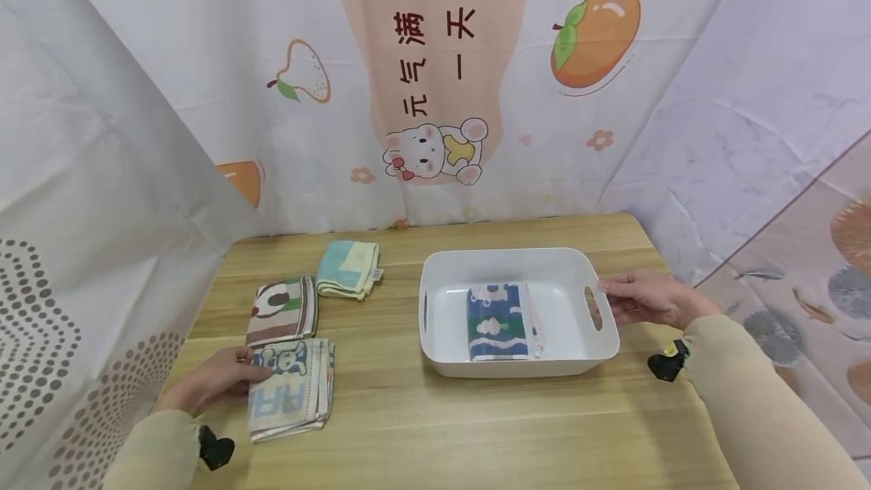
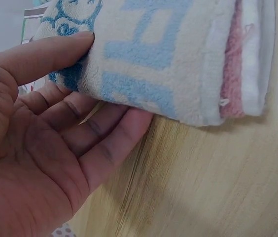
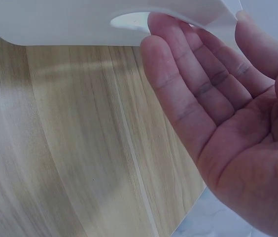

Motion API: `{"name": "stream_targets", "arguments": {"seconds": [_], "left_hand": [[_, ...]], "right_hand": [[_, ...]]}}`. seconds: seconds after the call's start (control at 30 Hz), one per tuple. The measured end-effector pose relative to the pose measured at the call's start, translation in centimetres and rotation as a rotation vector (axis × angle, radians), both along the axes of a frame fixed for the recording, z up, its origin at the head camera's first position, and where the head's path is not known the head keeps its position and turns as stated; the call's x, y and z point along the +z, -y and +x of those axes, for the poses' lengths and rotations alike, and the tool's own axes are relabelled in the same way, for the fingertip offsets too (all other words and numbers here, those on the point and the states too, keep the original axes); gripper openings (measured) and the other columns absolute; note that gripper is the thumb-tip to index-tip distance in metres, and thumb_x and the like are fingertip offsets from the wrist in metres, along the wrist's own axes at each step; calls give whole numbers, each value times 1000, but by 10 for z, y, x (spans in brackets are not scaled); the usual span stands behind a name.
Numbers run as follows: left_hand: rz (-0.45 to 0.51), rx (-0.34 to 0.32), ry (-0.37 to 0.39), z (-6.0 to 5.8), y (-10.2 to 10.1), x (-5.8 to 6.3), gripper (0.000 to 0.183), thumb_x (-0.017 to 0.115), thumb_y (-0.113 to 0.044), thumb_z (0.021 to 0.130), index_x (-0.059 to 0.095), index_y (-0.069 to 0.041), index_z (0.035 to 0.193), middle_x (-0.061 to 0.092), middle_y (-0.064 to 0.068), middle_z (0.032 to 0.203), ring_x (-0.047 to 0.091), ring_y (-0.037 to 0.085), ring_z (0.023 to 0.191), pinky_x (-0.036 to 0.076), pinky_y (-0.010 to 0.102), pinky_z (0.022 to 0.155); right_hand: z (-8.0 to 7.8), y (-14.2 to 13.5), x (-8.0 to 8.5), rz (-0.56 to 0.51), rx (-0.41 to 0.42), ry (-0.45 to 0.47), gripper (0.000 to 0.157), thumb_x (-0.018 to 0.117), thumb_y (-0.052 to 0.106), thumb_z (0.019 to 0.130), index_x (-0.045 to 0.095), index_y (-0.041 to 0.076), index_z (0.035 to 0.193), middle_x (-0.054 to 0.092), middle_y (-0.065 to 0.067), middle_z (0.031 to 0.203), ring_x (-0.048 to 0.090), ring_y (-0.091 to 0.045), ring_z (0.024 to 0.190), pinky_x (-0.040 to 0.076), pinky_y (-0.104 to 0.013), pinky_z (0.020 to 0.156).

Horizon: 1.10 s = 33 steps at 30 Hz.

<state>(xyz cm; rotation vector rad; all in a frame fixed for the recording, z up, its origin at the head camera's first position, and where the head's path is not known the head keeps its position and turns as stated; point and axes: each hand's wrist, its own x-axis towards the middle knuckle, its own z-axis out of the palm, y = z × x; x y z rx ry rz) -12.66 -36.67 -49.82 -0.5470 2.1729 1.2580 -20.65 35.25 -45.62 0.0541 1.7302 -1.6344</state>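
Note:
My left hand (image 1: 221, 378) pinches the near edge of a folded towel (image 1: 289, 399) with pale blue letters and a cartoon animal. In the left wrist view, the thumb (image 2: 55, 54) lies on top of its terry cloth while the other fingers reach under the edge. At the right end of a white plastic basket (image 1: 517, 370), my right hand (image 1: 646, 297) holds the handle side. Its thumb is at the rim and its fingertips (image 3: 156, 52) are against the outside, by the handle hole. Inside the basket lies a folded blue towel (image 1: 499, 324) with pink and white patterns.
A brown-striped folded towel (image 1: 282, 312) lies just behind the held one, on the wooden table (image 1: 381, 414). Farther back is a smaller teal and yellow folded towel (image 1: 347, 268). Printed curtains (image 1: 299, 157) hang behind the table and along both sides.

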Motion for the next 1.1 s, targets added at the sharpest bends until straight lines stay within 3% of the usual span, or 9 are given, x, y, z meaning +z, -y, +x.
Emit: {"name": "stream_targets", "arguments": {"seconds": [0.17, 0.4, 0.67, 1.1], "left_hand": [[37, -10, 5, 2, 0, 1, 52, 74, -17, 81, 43, 8, 115, 66, 13, 90, 65, 27, 79, 55, 42, 70], [169, -49, 0, 4, 4, 0, 46, 71, -14, 84, 39, 5, 110, 67, 14, 89, 66, 29, 80, 56, 44, 70], [227, -87, 24, 5, 5, 1, 69, 70, -13, 85, 27, 9, 134, 66, 14, 98, 65, 33, 87, 54, 47, 73], [235, -88, 2, 5, 3, 1, 78, 71, -15, 84, 20, 0, 141, 64, 14, 101, 65, 33, 85, 55, 48, 69]], "right_hand": [[1, 1, 0, 7, -1, -7, 36, 47, 21, 101, 56, -7, 121, 64, -27, 105, 63, -37, 98, 50, -48, 86], [2, 2, 2, -8, 12, 1, 41, 45, 21, 102, 49, -9, 129, 63, -27, 110, 62, -35, 102, 49, -47, 89], [3, 2, 3, 12, 8, -7, 41, 45, 22, 101, 50, -8, 129, 64, -25, 108, 62, -34, 101, 50, -45, 87], [2, 0, 1, 24, 11, -13, 42, 46, 23, 101, 49, -8, 130, 65, -24, 108, 63, -34, 101, 50, -45, 86]]}}
